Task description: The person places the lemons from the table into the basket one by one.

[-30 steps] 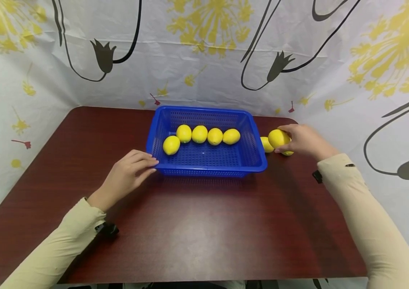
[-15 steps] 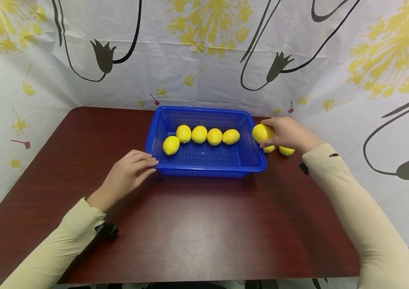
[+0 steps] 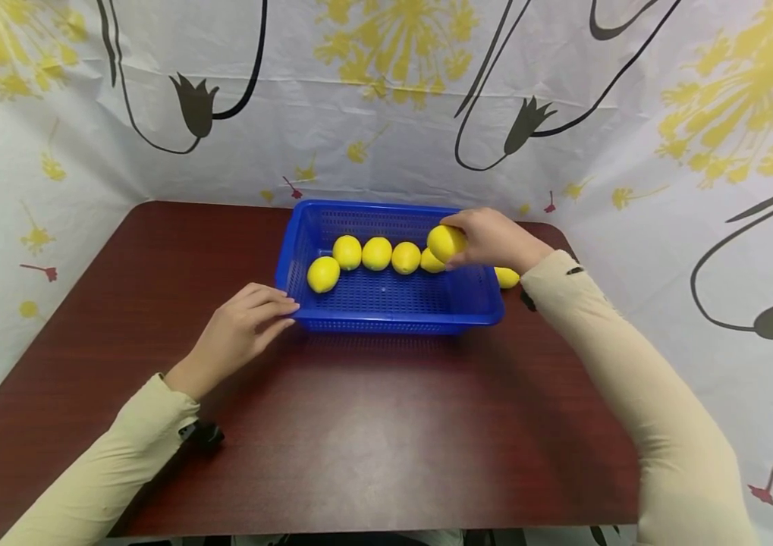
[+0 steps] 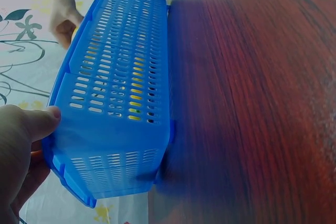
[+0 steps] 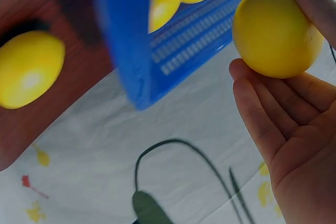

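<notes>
A blue perforated plastic basket (image 3: 396, 317) stands on the dark red table, with several lemons (image 3: 376, 254) inside, most in a row along its back half. My left hand (image 3: 244, 324) pinches the basket's rim at the front left corner, thumb (image 4: 42, 123) on the near side in the left wrist view. My right hand (image 3: 498, 239) holds another lemon (image 5: 277, 31) between thumb and fingertips, above the right part of the basket. That held lemon partly covers the rightmost one in the row.
A lemon (image 3: 507, 278) lies on the table just right of the basket, partly hidden behind the right wrist. The table's wood surface (image 3: 372, 425) stretches out in front. Patterned white cloth (image 3: 386, 136) hangs behind and at both sides.
My right hand has carried the lemon leftward, from the table right of the basket to over the basket. The left hand and the basket have stayed in place.
</notes>
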Demonstrator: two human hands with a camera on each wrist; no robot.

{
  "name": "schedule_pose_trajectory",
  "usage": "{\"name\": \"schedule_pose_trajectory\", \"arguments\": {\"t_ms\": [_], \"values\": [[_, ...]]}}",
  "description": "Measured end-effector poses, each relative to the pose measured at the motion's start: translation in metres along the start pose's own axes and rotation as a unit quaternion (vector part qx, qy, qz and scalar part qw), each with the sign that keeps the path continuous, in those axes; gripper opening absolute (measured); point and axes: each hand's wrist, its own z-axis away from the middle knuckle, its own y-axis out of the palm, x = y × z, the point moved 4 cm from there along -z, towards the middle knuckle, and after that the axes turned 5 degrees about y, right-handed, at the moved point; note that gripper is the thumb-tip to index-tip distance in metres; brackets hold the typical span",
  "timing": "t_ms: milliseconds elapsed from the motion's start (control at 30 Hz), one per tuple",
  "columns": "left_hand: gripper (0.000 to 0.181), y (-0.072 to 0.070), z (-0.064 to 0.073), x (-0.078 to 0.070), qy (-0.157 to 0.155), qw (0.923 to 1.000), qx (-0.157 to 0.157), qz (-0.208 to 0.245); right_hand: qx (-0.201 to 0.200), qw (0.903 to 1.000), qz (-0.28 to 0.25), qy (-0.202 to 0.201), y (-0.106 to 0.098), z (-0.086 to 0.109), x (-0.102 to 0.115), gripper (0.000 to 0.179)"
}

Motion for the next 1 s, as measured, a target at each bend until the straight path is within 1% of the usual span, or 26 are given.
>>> {"name": "schedule_pose_trajectory", "arguments": {"t_ms": [100,267,467,567,767,867,1000], "values": [[0.034,-0.001,0.000,0.000,-0.001,1.0000,-0.001,0.001,0.010,0.9999,0.006,-0.007,0.001,-0.012,0.013,0.069],[0.033,-0.001,0.000,0.002,-0.003,1.0000,0.001,0.001,0.018,0.9993,0.009,-0.031,0.001,-0.033,0.033,0.073],[0.033,0.000,0.001,0.002,-0.005,1.0000,0.008,-0.001,0.025,0.9979,0.002,-0.059,0.003,-0.053,0.055,0.074],[0.034,0.001,0.001,0.003,-0.002,1.0000,0.006,0.001,0.029,0.9972,0.002,-0.070,0.006,-0.062,0.064,0.075],[0.034,0.001,0.002,0.003,-0.004,1.0000,0.004,0.000,0.043,0.9951,0.002,-0.089,0.018,-0.079,0.079,0.074],[0.032,0.001,0.002,0.003,-0.005,1.0000,0.006,-0.004,0.057,0.9939,0.000,-0.094,0.027,-0.086,0.084,0.073],[0.032,-0.001,0.002,0.003,-0.008,0.9999,0.008,-0.006,0.063,0.9932,-0.003,-0.098,0.037,-0.092,0.088,0.073]]}}
